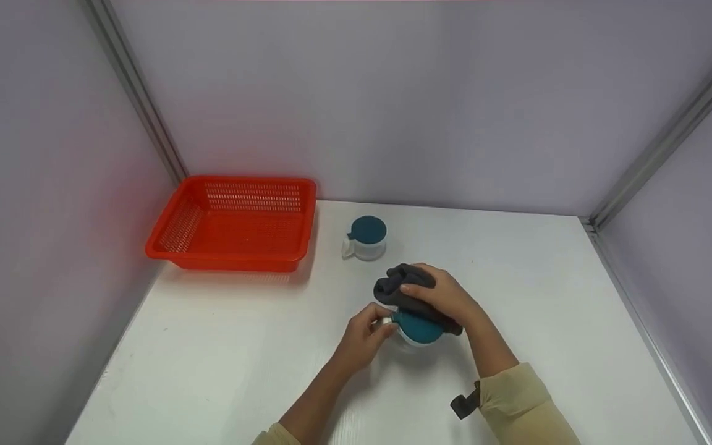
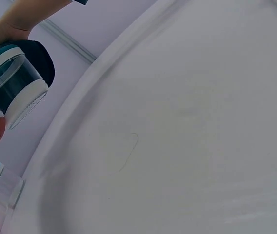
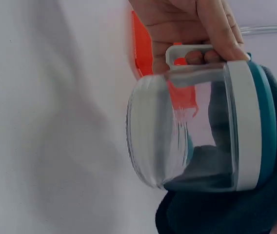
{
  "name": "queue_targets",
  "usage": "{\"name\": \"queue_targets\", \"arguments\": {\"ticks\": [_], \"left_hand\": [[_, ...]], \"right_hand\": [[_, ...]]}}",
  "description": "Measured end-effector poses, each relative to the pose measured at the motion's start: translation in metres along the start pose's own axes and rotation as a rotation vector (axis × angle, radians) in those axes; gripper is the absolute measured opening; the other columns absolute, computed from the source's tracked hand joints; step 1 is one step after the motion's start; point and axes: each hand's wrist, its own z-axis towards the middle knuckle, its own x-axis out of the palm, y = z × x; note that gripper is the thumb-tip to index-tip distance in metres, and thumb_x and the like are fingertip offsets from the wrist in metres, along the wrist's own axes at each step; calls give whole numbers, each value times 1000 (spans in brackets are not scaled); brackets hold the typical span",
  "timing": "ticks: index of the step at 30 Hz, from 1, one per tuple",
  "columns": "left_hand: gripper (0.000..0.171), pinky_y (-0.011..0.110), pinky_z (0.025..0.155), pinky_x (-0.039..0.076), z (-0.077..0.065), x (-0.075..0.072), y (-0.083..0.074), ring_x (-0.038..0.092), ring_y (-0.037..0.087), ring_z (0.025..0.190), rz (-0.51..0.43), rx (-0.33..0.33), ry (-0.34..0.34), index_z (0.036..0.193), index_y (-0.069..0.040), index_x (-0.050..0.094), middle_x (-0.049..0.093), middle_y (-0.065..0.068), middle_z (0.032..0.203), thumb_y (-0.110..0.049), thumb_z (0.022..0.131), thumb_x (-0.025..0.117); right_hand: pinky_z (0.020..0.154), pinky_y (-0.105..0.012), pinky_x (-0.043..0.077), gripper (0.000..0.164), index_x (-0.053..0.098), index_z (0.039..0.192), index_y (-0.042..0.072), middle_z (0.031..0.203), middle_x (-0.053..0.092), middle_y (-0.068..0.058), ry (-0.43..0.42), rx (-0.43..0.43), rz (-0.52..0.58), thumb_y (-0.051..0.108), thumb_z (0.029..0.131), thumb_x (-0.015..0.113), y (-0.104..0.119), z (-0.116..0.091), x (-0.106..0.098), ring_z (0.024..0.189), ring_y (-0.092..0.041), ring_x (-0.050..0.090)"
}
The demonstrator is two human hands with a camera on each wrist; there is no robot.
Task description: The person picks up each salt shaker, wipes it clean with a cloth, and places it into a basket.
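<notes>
My left hand (image 1: 358, 341) pinches the white handle of a clear jar (image 1: 419, 329) with a teal lid and white collar. The right wrist view shows the fingers of that hand through the handle loop, and the see-through jar body (image 3: 202, 131) raised off the table. In my right hand (image 1: 447, 298) is a folded dark grey cloth (image 1: 402, 293), gripped between thumb and fingers. The cloth lies against the lid's edge and the far side of the jar. Behind the hands, a second jar (image 1: 368, 232) of the same kind stands upright, its handle to the left.
A red plastic basket (image 1: 241, 262) with slotted walls stands at the back left of the white table (image 1: 238, 346). Pale panels (image 1: 381, 99) with metal corner posts enclose the back and both sides. A dark strap end (image 1: 466, 405) sticks out by the right sleeve.
</notes>
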Motion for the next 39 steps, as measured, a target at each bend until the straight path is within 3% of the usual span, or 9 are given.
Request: {"name": "queue_targets", "arguments": {"ticks": [5, 10, 15, 20, 25, 33, 39], "left_hand": [[19, 26, 77, 56, 1, -4, 0, 58, 11, 89, -88, -37, 32, 107, -10, 59, 62, 5, 101, -25, 96, 64], [16, 26, 74, 56, 3, -5, 2, 59, 9, 83, -112, 3, 50, 106, -8, 58, 60, 8, 96, -20, 97, 62], [16, 27, 74, 57, 3, -5, 0, 59, 10, 84, -140, 13, 66, 106, -7, 57, 60, 9, 98, -19, 97, 61], [14, 30, 76, 58, 3, -4, -3, 60, 11, 85, -159, -23, 70, 105, -7, 57, 60, 8, 99, -17, 98, 62], [16, 31, 76, 58, 3, -4, -4, 59, 12, 85, -178, -52, 68, 105, -5, 57, 60, 9, 99, -18, 97, 62], [18, 34, 77, 59, 4, -6, -8, 59, 14, 87, -192, -93, 52, 106, -4, 58, 57, 9, 96, -18, 97, 64], [18, 35, 76, 59, 5, -7, -9, 58, 15, 86, -220, -100, 34, 106, -1, 57, 57, 11, 96, -15, 96, 64]], "right_hand": [[100, -51, 41, 53, 58, 135, 25, 130, 61, -3, 54, 45, 126, 50, 89, 66, -9, 4, -2, 112, -26, 53], [96, -44, 40, 54, 55, 138, 22, 129, 60, -7, 94, 83, 255, 49, 91, 61, -17, 7, -4, 112, -28, 51], [105, -50, 35, 66, 44, 147, 18, 141, 50, -12, 117, 186, 385, 52, 92, 58, -24, 8, -4, 124, -33, 45], [108, -52, 33, 74, 38, 150, 15, 144, 46, -15, 101, 270, 477, 57, 92, 55, -30, 8, -1, 128, -34, 42], [107, -47, 34, 68, 45, 145, 11, 136, 54, -15, 71, 271, 554, 56, 94, 52, -34, 9, 3, 123, -30, 48], [117, -59, 18, 76, 39, 150, 15, 149, 44, -13, 57, 323, 623, 63, 92, 52, -40, 8, 9, 138, -31, 36], [117, -58, 17, 76, 45, 146, 14, 146, 47, -13, 51, 370, 674, 66, 91, 50, -43, 8, 16, 135, -30, 39]]}}
